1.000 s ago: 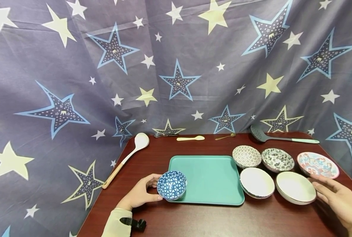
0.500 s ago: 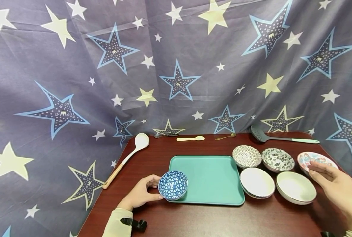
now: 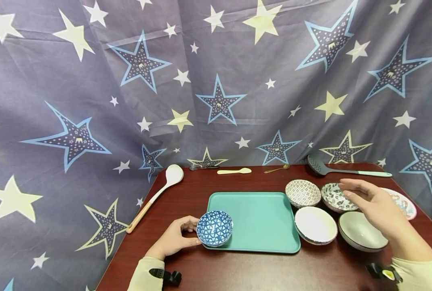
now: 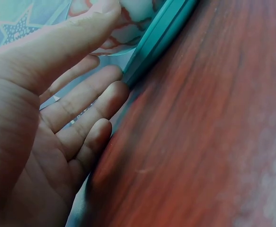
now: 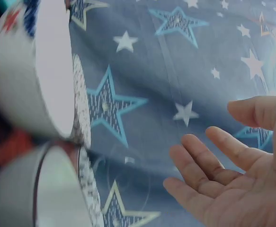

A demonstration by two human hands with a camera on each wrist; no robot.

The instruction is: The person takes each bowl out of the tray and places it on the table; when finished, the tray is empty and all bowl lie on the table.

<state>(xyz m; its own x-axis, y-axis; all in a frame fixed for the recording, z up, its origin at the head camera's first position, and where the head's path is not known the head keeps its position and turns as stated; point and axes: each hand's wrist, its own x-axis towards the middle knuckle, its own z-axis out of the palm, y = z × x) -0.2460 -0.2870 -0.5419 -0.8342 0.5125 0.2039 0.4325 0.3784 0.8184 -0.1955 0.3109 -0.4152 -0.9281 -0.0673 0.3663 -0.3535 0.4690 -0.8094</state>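
While the left hand [image 3: 173,239] holds the blue bowl [image 3: 214,228] at the tray's [image 3: 259,220] near left corner, the right hand [image 3: 372,204] hovers wide open over the bowls at right.

Blue-and-white triangle-patterned bowl [image 3: 214,228] held on plain teal tray [image 3: 253,220]. Dark red-brown wood-grain table [image 3: 259,270]. Grey-white geometric bowl [image 3: 302,192]; dark leaf-print bowl [image 3: 334,195]; pink-and-blue patterned bowl [image 3: 403,203]; two plain white bowls [image 3: 315,224]. White ladle [image 3: 157,194] with tan handle. Grey-blue backdrop [image 3: 216,81] with blue, white, pale yellow stars.
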